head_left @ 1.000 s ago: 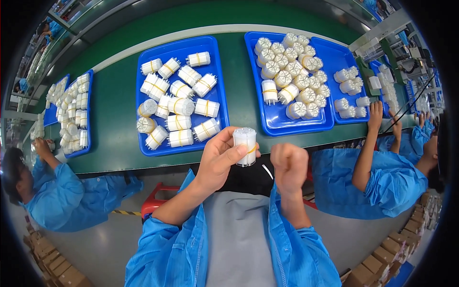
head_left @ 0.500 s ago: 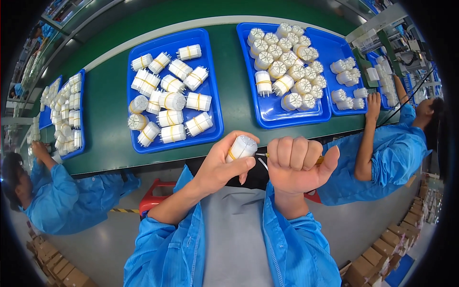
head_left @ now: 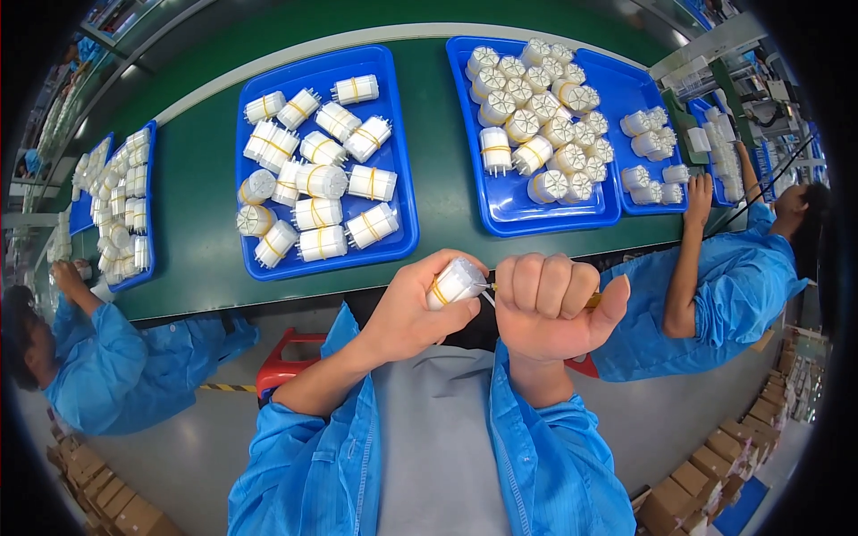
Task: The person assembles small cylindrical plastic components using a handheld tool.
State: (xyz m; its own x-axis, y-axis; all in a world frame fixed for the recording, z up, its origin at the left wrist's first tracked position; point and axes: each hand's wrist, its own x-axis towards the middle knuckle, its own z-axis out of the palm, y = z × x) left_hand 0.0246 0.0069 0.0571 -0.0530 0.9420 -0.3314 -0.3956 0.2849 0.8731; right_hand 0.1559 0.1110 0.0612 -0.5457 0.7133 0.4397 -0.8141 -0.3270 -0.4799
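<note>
My left hand [head_left: 398, 313] is closed around a white ribbed cylinder [head_left: 454, 282] with a yellow rubber band about it, its flat end tilted up. Close beside it, my right hand [head_left: 550, 308] makes a fist around a thin tool [head_left: 593, 302]; a bit of yellow handle shows past the fingers. The tool's narrow tip reaches the cylinder's right side, where a short white strand also shows. Most of the tool is hidden in my fist, so its exact kind cannot be made out.
On the green table [head_left: 438, 179], a blue tray [head_left: 407, 214] holds loose banded cylinders. Another blue tray [head_left: 536, 223] has many standing upright, with a further tray [head_left: 617, 80] beside it. Co-workers in blue sit at left [head_left: 98, 366] and right [head_left: 715, 295]. A red stool [head_left: 281, 362] stands behind.
My right hand has shifted slightly left, bringing the tool tip up against the cylinder. The cylinder has tilted a little in my left hand.
</note>
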